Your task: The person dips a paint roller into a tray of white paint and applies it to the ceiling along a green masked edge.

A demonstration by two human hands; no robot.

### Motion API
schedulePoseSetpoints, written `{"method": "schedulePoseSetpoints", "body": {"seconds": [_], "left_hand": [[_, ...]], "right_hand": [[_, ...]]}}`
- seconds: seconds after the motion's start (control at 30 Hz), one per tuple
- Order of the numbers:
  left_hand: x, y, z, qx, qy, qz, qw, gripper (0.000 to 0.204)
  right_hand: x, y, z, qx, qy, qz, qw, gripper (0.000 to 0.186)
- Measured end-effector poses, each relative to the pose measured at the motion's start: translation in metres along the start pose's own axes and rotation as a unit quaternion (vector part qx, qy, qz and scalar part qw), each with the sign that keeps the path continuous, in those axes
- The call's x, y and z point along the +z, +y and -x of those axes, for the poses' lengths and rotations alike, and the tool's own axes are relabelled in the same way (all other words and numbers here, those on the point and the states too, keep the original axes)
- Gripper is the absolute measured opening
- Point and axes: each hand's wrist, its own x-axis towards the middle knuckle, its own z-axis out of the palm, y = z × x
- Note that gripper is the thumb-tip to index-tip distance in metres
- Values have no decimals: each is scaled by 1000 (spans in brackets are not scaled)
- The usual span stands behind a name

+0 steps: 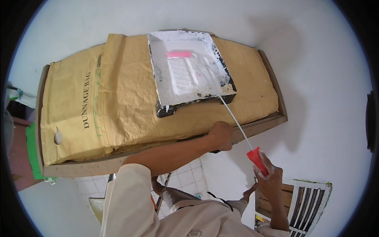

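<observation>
My right hand [269, 170] is closed round the red handle of a paint roller [256, 156]. Its thin metal rod slants up and left over the near rim of the paint tray [166, 108]. At the rod's far end, the small pink roller sleeve [178, 54] lies inside the tray, toward its far side. White paint covers the tray's ribbed floor and smears its black outside. Curled into a fist, my left hand [222, 136] grips the near edge of the wooden frame [252, 132], its fingertips hidden. White smudges mark my right fingers.
Under the tray, a brown paper bag [130, 91] with a small torn spot covers the wood-framed surface. White walls [327, 98] stand beyond and at right. A slatted wooden piece [310, 205] is at lower right. Below are floor tiles [187, 177]; a green object [33, 150] is at left.
</observation>
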Motion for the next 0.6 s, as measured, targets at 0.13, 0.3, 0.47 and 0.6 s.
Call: {"method": "schedulePoseSetpoints", "body": {"seconds": [0.13,0.3,0.47,0.6], "left_hand": [[-7,2,2,-18,-39,2,999,40],[-5,3,3,-5,-4,-5,1000,29],[-8,6,0,-4,-41,-17,999,39],[-12,7,4,-5,-43,-22,999,33]], "right_hand": [[-23,-9,21,73,-17,-57,996,48],[-30,21,41,-5,30,2,1000,52],[-41,26,45,-25,8,18,999,51],[-27,10,28,41,-25,-14,999,50]]}}
